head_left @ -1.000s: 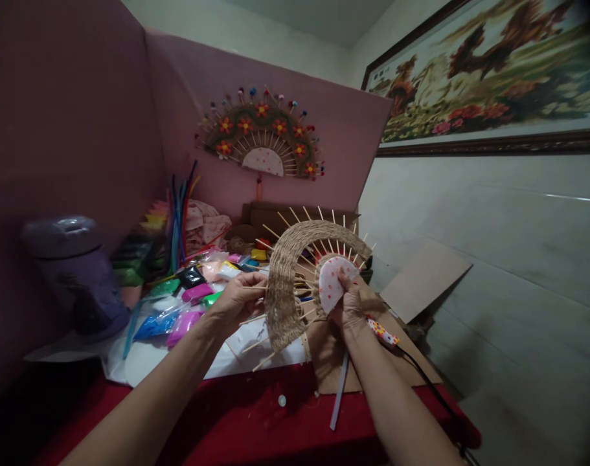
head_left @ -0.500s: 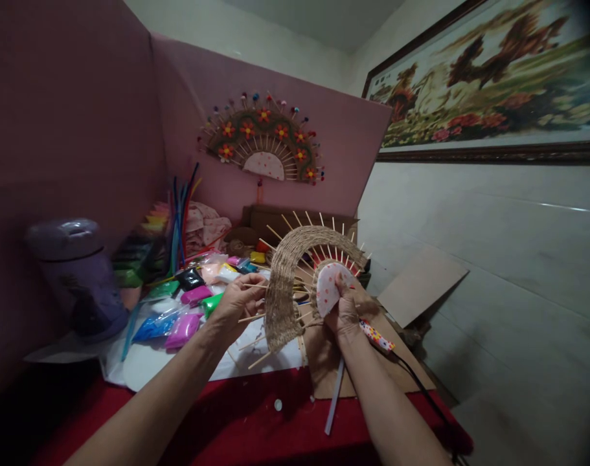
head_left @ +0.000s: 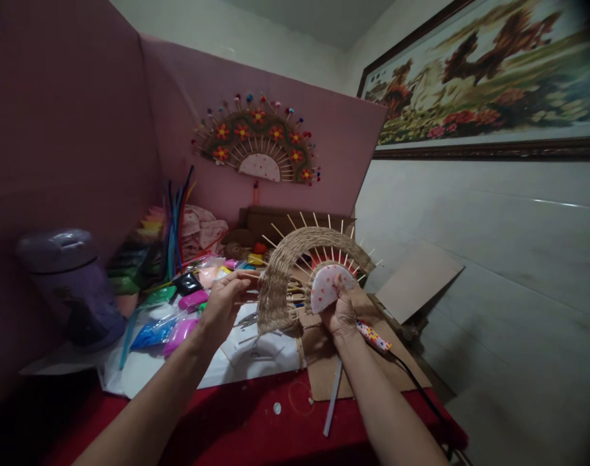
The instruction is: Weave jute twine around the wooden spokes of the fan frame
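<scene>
A fan-shaped piece [head_left: 280, 272] of twine woven over thin wooden sticks hangs above the table, its stick ends pointing outward. At its centre is a white half-round [head_left: 324, 288] with red dots. My right hand [head_left: 340, 310] grips that half-round, thumb on the front and fingers behind. At the fan's left edge, my left hand [head_left: 231, 294] has its fingers closed on the stick ends. Behind, a finished fan [head_left: 260, 142] with orange flowers and coloured beads hangs on the pink panel [head_left: 343, 149].
Coloured clay packets [head_left: 153, 333] and a purple bottle [head_left: 74, 291] are at the left. Brown cardboard [head_left: 324, 369], a flower-patterned glue gun [head_left: 374, 336] with a black cord and a glue stick [head_left: 332, 401] lie at the right on the red cloth [head_left: 250, 421].
The woven fan has turned slightly, its left end rising. My left hand has moved up a little along its edge. The whole view has shifted slightly.
</scene>
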`<control>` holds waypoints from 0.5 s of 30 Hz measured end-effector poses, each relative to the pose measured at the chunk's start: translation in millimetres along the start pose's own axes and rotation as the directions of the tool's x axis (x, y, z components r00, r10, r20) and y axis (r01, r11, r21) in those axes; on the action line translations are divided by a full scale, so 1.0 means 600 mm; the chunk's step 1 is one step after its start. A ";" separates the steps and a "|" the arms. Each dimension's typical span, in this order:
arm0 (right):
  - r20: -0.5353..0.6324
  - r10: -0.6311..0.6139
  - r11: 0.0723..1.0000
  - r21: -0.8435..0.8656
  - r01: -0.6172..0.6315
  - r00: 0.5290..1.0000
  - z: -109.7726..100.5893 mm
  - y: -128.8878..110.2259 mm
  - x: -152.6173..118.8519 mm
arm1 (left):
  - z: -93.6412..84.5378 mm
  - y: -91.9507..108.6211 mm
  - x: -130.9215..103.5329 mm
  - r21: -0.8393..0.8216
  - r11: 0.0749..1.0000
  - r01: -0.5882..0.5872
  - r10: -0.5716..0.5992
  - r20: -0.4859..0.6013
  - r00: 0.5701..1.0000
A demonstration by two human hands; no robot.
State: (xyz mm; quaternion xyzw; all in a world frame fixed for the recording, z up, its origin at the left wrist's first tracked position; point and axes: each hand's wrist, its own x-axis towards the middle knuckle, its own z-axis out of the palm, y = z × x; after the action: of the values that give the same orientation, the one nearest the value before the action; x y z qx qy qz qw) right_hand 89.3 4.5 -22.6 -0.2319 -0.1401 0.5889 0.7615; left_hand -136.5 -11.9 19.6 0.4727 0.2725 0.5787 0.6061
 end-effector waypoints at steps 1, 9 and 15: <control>-0.002 0.000 1.000 -0.001 0.000 1.000 0.000 0.000 0.000 | -0.003 -0.002 0.003 0.042 0.999 -0.023 0.025 -0.054 0.998; -0.026 0.025 1.000 -0.008 -0.026 0.999 0.006 0.002 -0.005 | -0.011 -0.020 0.003 0.875 0.348 -0.337 0.724 -0.023 0.689; -0.045 0.032 0.999 0.006 -0.032 0.998 0.011 0.006 -0.010 | -0.006 -0.024 -0.003 0.983 0.045 -0.177 0.730 0.089 0.677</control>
State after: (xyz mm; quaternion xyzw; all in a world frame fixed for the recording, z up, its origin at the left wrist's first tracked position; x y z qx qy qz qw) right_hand 81.5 0.4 -18.5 -0.2452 -0.1175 0.5959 0.7556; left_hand -133.5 -10.7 4.9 0.6502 0.5201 0.5396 -0.1247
